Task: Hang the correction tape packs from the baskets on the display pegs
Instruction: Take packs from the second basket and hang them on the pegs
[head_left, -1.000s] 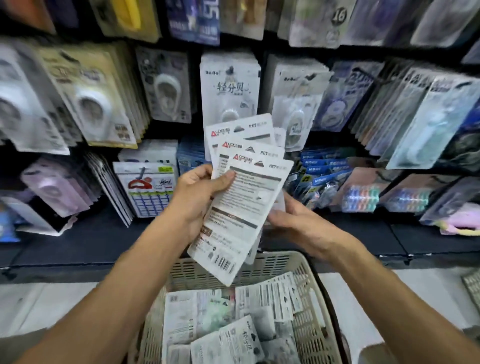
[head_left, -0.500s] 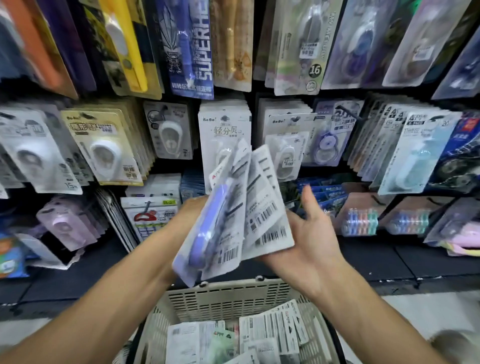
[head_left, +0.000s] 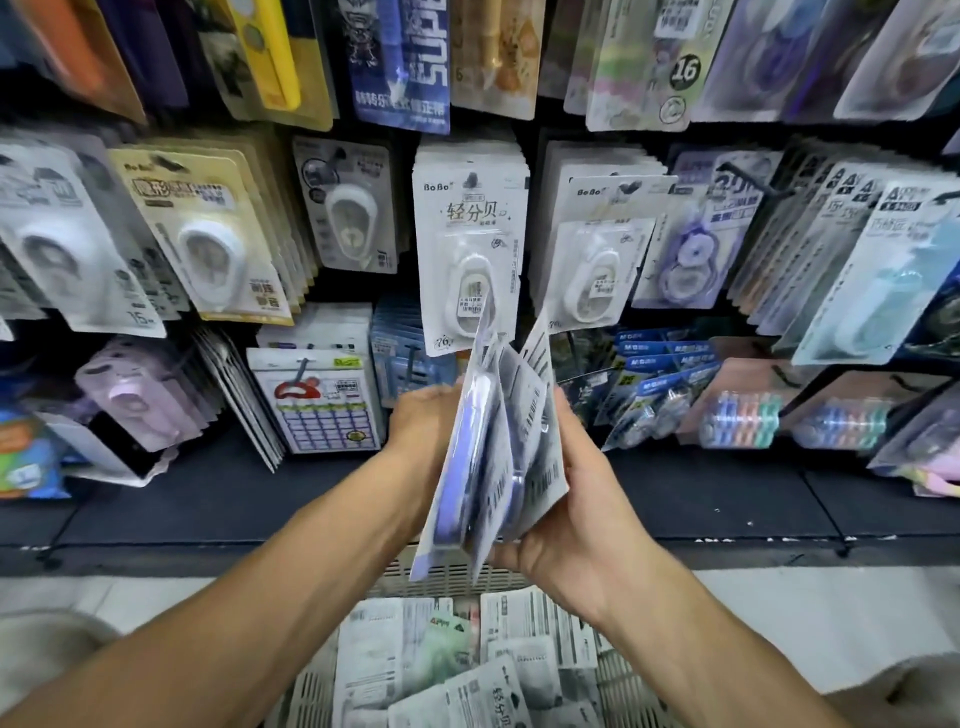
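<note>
Between my two hands stands a small stack of correction tape packs, turned edge-on, purple tape bodies showing on the left side and white barcode backs on the right. My left hand grips the stack from the left. From the right and below, my right hand holds it. Under my hands is a beige plastic basket with several more packs lying flat in it. The stack is just below a row of white BoBo packs hanging on a peg.
The wall ahead is covered with pegs full of hanging packs: yellow-backed ones at left, white and blue ones at right. A dark shelf runs below them, with coloured tape rolls on it. Pale floor lies beside the basket.
The stack has turned from backs facing me to edge-on and upright. Both hands have closed in on it, and my view has tilted upward toward the pegs.
</note>
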